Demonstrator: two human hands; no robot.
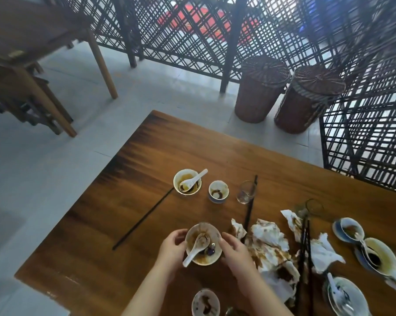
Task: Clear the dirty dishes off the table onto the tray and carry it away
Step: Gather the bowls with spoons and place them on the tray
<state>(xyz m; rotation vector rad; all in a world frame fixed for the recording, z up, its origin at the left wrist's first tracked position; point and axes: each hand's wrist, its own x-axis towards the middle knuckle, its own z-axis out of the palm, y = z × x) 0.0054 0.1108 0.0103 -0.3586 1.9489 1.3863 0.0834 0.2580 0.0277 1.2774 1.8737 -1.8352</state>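
Note:
A dirty white bowl [211, 258] with a white spoon [192, 253] in it sits between my two hands over the wooden table [124, 183]. My left hand [172, 247] cups its left side and my right hand [234, 250] cups its right side. Farther off stand another stained bowl with a spoon [187, 182], a small sauce cup [218, 191] and a clear glass [246, 192]. A small dirty dish [205, 303] lies near the bottom edge. No tray is in view.
Soiled napkins [270, 242], black chopsticks [305, 254] and several stained bowls [374, 254] crowd the table's right side. A loose chopstick [144, 218] lies on the left. Two wicker stools [260, 90] stand by a lattice screen. Another table and chairs [26, 65] are at the far left.

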